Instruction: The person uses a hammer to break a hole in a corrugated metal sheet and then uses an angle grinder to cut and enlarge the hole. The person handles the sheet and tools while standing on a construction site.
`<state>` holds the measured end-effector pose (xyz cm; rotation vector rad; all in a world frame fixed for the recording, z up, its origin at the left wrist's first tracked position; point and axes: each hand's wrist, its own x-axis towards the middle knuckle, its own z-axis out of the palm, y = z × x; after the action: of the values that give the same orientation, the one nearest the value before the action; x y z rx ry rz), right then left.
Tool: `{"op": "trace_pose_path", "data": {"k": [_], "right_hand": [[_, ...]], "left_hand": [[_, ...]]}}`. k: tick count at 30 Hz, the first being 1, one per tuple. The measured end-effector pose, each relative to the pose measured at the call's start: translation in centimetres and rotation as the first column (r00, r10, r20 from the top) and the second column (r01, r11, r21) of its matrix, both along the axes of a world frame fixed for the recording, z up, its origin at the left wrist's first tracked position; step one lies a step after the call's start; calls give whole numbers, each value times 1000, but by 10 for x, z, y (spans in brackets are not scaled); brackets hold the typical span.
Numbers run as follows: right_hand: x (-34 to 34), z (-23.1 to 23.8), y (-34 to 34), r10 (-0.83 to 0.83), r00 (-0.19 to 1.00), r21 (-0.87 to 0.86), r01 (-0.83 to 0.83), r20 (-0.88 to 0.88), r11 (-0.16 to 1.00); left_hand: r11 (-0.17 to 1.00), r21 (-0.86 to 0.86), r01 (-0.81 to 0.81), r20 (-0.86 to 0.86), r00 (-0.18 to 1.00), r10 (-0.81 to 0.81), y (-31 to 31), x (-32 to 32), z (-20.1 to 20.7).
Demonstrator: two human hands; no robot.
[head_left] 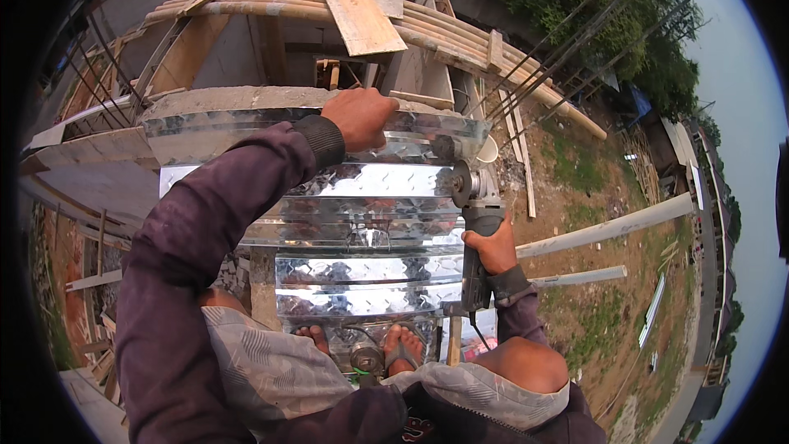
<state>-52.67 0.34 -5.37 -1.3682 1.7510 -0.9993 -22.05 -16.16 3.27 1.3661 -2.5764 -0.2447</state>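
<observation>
Shiny, ribbed metal sheets lie across in front of my knees, overlapping in strips. My left hand is closed over the far strip, by a rough concrete edge; its fingertips are partly hidden. My right hand is wrapped round the body of an angle grinder, held upright at the sheets' right side. The grinder's disc is at the right end of the strips; whether it touches the metal I cannot tell. A dark cord hangs from the grinder's lower end.
Below the sheets are my sandalled feet, with a round tape-measure-like object between them. Ahead lie bamboo poles and a plank. Thin steel rods stick up at right. Pale pipes jut out over lower, grassy ground.
</observation>
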Motion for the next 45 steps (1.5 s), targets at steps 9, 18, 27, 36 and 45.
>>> {"op": "trace_pose_path", "data": {"k": [9,18,27,36,45], "right_hand": [[-2,0,-6,0,1000,10,0,6,1000],[0,11,-7,10,1000,-21,-10,16,1000],[-1,8,-7,-3,999,-14,3,43,1000],[-7,9,-9,2,1000,-33,-2,11,999],[-9,8,-9,5,999,-18,-4,41,1000]], "left_hand": [[1000,-12,-4,5,1000,4,-1,-1,3],[1000,-7,-2,2,1000,2,2,-1,3],[1000,-27,7,-8,1000,-7,1,-1,2],[999,-25,22,-22,999,-23,1,-2,-1],[998,-42,40,-12,999,-41,4,-3,3]]}}
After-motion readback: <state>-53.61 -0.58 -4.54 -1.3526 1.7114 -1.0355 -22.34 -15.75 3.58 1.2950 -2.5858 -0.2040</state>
